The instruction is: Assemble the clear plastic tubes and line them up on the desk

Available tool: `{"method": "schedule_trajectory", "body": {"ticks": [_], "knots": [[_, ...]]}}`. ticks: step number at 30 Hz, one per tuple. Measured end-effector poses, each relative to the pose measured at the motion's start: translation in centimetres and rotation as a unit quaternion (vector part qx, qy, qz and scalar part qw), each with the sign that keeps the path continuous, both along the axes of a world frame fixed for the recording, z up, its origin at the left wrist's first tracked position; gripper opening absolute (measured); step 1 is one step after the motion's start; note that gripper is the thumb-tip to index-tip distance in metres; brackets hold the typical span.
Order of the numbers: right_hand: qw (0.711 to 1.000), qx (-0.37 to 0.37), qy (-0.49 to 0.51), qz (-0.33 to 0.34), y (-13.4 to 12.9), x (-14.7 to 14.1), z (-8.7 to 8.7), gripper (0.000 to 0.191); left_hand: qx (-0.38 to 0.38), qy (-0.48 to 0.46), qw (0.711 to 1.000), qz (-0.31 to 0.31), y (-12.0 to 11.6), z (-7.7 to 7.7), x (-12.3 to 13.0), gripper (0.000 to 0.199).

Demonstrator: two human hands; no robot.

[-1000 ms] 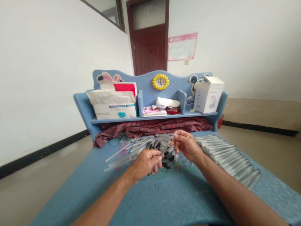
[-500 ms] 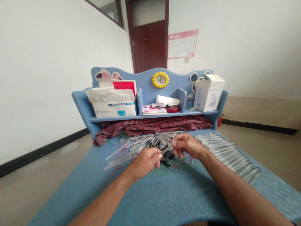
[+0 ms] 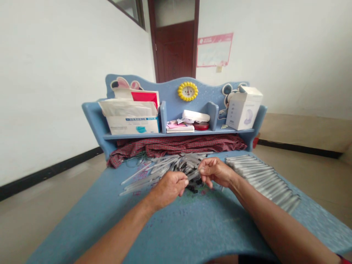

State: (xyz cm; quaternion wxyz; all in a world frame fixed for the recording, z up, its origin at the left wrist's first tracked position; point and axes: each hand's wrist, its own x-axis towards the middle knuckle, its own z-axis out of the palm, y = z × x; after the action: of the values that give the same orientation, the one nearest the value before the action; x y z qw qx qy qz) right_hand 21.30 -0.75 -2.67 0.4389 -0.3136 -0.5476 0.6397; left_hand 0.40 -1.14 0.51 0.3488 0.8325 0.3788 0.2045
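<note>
Between my hands is a slim clear plastic pen barrel (image 3: 193,175), tilted up toward the right. My left hand (image 3: 171,187) is closed on its lower end, thumb against the curled fingers. My right hand (image 3: 215,171) pinches the upper end between thumb and forefinger, the other fingers loosely curled. Whatever sits at the fingertips is too small to make out. Beneath and behind the hands lies a loose heap of clear barrels (image 3: 148,178) with small black plastic parts (image 3: 192,189). To the right of my right hand, many clear barrels lie in a neat row (image 3: 264,179).
The blue desk (image 3: 187,231) has a raised shelf at the back. On it stand a mask box (image 3: 132,125), papers (image 3: 180,127), a round red tin (image 3: 201,126) and a white box (image 3: 244,110). A checked cloth (image 3: 178,145) is bunched below the shelf.
Both hands keep hold of the pen barrel, and my right hand has shifted very slightly left. The camera view has moved a little.
</note>
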Motion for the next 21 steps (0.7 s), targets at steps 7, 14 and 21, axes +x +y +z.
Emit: {"method": "schedule_trajectory", "body": {"ticks": [7,14,21], "knots": [[1.000,0.014,0.013,-0.024,0.0,-0.7,0.2,0.026,0.024,0.003,0.999,0.027,-0.1,0.1,0.2,0.028],[0.992,0.044,0.100,-0.057,0.3,-1.2,0.7,0.028,0.050,-0.055,0.995,0.066,0.2,0.4,-0.1,0.028],[0.998,0.017,0.068,0.002,-0.7,-3.4,0.8,0.027,0.028,-0.080,0.995,0.049,0.3,-0.7,0.2,0.026]]}}
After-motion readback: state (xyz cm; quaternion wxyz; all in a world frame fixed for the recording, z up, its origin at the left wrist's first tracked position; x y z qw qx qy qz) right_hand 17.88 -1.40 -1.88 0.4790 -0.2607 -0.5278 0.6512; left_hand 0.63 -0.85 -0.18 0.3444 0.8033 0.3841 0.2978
